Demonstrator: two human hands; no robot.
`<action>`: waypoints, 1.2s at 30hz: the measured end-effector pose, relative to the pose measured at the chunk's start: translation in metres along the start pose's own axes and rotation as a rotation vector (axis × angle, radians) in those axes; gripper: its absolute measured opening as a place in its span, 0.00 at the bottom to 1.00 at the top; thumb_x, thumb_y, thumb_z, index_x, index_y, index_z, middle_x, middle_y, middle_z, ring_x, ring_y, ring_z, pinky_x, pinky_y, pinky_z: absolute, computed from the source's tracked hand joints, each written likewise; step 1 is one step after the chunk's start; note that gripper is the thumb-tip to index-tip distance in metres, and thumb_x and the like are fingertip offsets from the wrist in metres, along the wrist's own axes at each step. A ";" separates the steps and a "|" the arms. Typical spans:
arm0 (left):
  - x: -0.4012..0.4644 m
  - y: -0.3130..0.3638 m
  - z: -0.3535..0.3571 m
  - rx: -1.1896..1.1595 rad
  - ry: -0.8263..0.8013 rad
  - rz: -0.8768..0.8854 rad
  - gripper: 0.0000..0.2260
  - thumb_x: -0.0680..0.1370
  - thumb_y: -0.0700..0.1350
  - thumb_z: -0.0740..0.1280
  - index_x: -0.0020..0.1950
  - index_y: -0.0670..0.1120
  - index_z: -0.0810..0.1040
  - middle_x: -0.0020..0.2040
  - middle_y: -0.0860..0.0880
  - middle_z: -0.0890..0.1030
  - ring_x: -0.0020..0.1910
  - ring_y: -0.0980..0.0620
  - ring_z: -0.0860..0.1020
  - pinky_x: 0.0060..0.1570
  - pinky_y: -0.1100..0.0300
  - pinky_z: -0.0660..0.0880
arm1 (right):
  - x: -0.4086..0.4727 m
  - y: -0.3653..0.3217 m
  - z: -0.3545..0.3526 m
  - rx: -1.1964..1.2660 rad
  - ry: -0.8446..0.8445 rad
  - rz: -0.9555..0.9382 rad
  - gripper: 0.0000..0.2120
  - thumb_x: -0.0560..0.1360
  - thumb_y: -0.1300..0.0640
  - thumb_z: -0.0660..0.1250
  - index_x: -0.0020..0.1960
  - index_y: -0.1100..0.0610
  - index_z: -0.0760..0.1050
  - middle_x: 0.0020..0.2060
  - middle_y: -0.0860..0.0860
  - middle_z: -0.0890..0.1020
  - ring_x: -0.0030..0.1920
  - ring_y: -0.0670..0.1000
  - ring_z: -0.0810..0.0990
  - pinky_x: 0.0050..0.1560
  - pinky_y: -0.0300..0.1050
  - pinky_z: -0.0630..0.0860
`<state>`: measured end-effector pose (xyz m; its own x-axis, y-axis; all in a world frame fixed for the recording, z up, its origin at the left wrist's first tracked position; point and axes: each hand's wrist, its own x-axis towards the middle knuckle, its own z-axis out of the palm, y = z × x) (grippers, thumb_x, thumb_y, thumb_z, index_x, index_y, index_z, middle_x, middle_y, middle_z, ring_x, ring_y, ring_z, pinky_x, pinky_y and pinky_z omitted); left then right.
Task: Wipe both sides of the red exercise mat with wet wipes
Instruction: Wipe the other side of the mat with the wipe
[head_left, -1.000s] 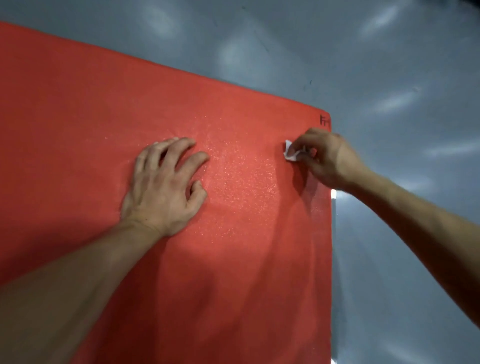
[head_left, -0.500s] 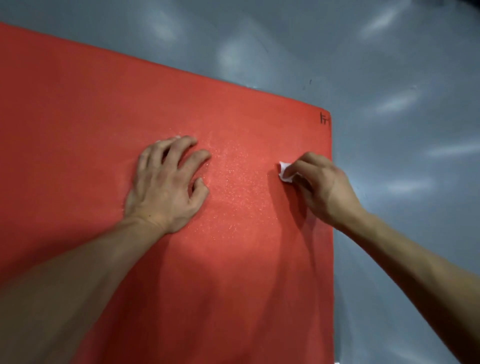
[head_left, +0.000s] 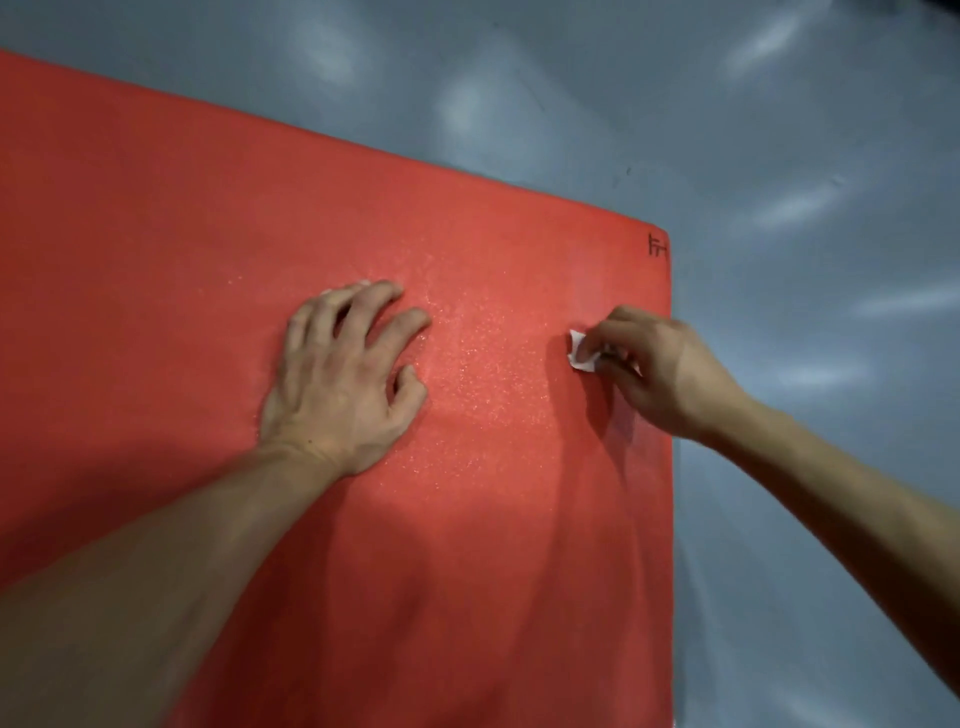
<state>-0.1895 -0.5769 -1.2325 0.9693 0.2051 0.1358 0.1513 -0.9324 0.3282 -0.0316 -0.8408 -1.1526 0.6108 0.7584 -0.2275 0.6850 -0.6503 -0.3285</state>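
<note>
The red exercise mat (head_left: 182, 249) lies flat on the floor and fills the left and middle of the view, its far right corner bearing a small black mark (head_left: 656, 245). My left hand (head_left: 343, 374) rests on the mat near its middle, fingers spread and slightly bent, pressing down. My right hand (head_left: 660, 369) is close to the mat's right edge and pinches a small crumpled white wet wipe (head_left: 581, 352) against the surface. Most of the wipe is hidden under the fingers.
Glossy grey floor (head_left: 805, 208) surrounds the mat beyond its far edge and along its right edge, with pale light reflections on it. A damp, sparkling patch (head_left: 483, 364) shows on the mat between my two hands.
My right hand with the wipe slid down along the mat's right edge from near the marked corner, then shifted slightly. My left hand stayed planted in place.
</note>
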 end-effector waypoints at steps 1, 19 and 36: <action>0.000 -0.001 0.000 -0.001 -0.004 -0.001 0.23 0.74 0.53 0.63 0.69 0.52 0.78 0.74 0.48 0.72 0.71 0.41 0.68 0.72 0.42 0.62 | 0.002 0.002 0.001 -0.008 0.006 -0.012 0.10 0.75 0.56 0.63 0.49 0.54 0.83 0.43 0.52 0.80 0.41 0.53 0.79 0.43 0.46 0.72; -0.001 0.000 0.001 -0.021 0.003 -0.003 0.22 0.76 0.53 0.62 0.69 0.52 0.77 0.74 0.48 0.71 0.72 0.41 0.66 0.71 0.41 0.62 | 0.018 0.003 0.001 -0.043 0.142 0.032 0.11 0.75 0.55 0.63 0.50 0.54 0.84 0.43 0.52 0.81 0.43 0.57 0.80 0.42 0.48 0.72; -0.001 0.000 0.002 -0.036 0.031 0.008 0.21 0.76 0.52 0.63 0.69 0.51 0.77 0.74 0.48 0.72 0.70 0.40 0.67 0.71 0.42 0.62 | -0.032 -0.022 0.022 0.024 0.035 -0.021 0.09 0.76 0.57 0.64 0.52 0.53 0.83 0.47 0.51 0.80 0.45 0.54 0.82 0.45 0.46 0.74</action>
<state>-0.1903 -0.5774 -1.2348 0.9638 0.2073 0.1677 0.1357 -0.9228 0.3605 -0.0752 -0.8499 -1.1587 0.6100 0.7697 -0.1881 0.6884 -0.6324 -0.3552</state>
